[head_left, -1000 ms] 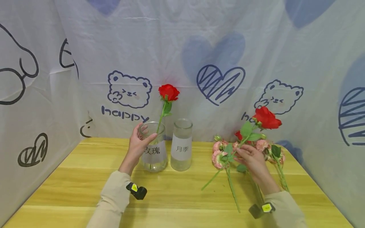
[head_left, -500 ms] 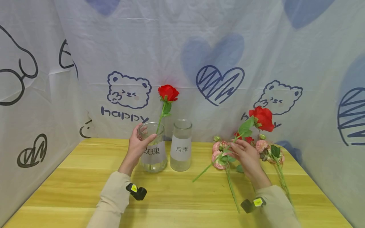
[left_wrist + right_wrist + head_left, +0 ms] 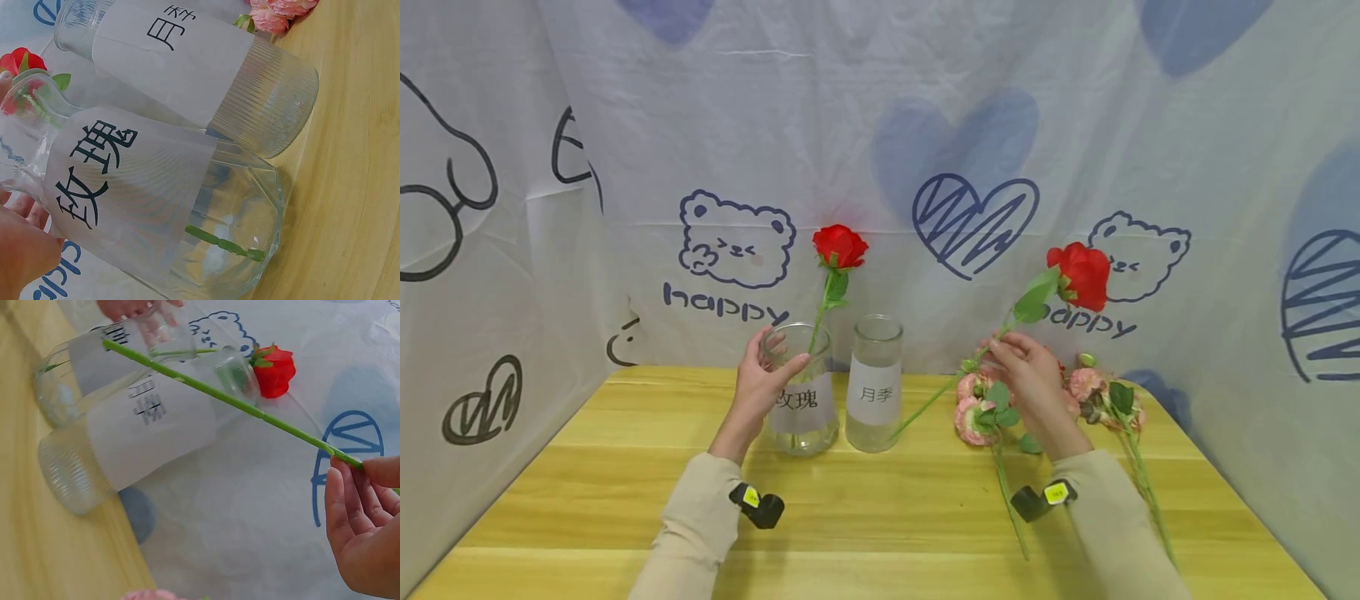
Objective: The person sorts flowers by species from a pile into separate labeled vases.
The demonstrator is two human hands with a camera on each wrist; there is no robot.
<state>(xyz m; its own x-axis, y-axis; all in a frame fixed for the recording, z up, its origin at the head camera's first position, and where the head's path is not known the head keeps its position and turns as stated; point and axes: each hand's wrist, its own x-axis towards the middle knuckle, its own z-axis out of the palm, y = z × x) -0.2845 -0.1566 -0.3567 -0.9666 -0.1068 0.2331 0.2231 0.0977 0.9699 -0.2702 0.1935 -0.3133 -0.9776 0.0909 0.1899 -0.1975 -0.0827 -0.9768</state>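
I see the loose rose (image 3: 1078,275) raised right of the flared vase (image 3: 801,392) — my right hand (image 3: 1030,379) pinches its stem. My left hand (image 3: 760,379) grips that vase's neck — one rose (image 3: 839,247) stands inside.

My head view looks down the table (image 3: 880,517); my wrist views sit close, sharing both vases (image 3: 187,69) (image 3: 125,444).

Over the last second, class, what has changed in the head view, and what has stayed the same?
The right hand, pinching the rose by its stem, has lifted it off the pink flowers and carried it left, its stem end now near the vases. The left hand still grips the vase holding the other rose; the second vase has not moved.
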